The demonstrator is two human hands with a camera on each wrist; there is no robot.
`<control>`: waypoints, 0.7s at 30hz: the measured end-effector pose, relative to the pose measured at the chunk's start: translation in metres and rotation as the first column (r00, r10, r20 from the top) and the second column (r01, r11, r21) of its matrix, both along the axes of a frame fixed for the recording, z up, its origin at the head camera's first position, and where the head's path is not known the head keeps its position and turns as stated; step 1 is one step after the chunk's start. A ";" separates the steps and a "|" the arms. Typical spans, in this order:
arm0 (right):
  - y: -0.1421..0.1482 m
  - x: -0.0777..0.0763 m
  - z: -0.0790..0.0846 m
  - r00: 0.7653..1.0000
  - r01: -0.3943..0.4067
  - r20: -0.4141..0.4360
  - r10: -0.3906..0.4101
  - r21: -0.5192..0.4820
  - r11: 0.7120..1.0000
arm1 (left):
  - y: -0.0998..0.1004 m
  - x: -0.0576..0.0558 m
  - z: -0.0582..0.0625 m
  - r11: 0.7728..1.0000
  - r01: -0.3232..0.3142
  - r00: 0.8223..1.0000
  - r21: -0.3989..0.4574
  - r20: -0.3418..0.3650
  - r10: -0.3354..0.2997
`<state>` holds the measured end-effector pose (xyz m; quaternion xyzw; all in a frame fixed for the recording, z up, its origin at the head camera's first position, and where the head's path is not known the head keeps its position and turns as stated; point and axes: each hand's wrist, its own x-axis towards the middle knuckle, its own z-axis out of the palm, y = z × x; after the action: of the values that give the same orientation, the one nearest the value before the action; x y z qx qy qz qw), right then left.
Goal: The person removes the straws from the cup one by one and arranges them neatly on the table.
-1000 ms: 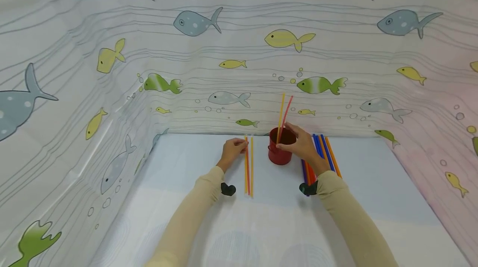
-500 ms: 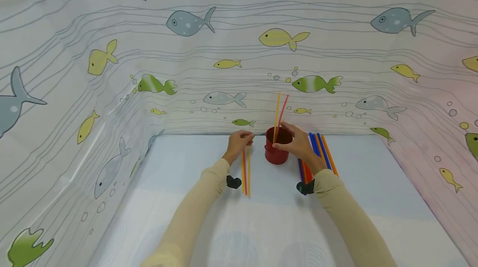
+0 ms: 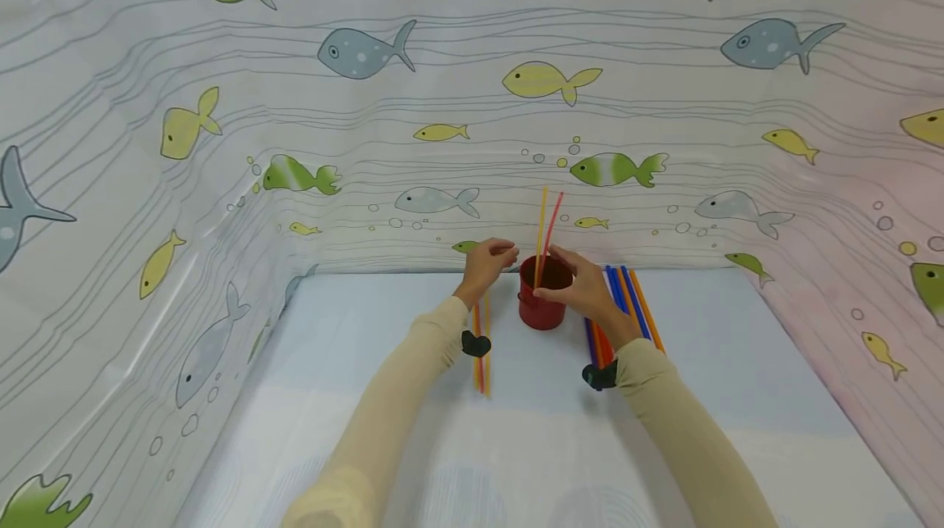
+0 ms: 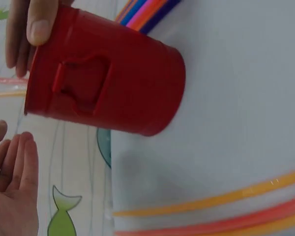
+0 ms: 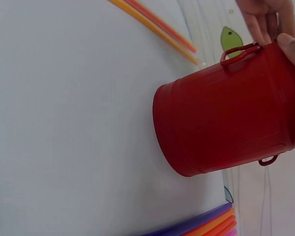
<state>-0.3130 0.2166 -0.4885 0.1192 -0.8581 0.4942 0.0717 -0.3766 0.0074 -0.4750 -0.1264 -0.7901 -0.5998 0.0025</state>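
Note:
A small red pot [image 3: 542, 312] with side handles stands on the table before me, partly tipped-looking only in the wrist views. My right hand [image 3: 590, 290] holds it at the rim, its thumb [image 5: 288, 41] over the edge in the right wrist view. Rising from the pot are a thin yellow straw [image 3: 542, 220] and a thin red straw [image 3: 553, 220]. My left hand [image 3: 487, 267] hovers just left of the rim with fingers loosely extended and nothing in them. Below it lie a few more thin straws, yellow [image 3: 487, 372] and red [image 4: 211, 227], partly covered by the wrist.
Right of the pot, thick blue and orange tubes [image 3: 646, 311] lie side by side, with a second bunch of purple, orange and red tubes [image 3: 599, 339] under the right forearm. A fish-patterned sheet [image 3: 369, 126] walls the white table [image 3: 354, 348] behind and at both sides.
My left hand has left the loose straws and moved up and right to beside the pot's rim. The right hand keeps its hold on the pot; the view has shifted slightly.

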 end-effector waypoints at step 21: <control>0.001 -0.001 0.003 1.000 -0.017 0.018 0.017 -0.012 1.000 | 0.035 -0.007 0.005 0.994 -0.008 0.999 -0.110 -0.032 0.005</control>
<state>-0.3136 0.2173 -0.4852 0.1216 -0.8549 0.5008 0.0605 -0.3835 0.0429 -0.4702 -0.1332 -0.8223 -0.5531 0.0100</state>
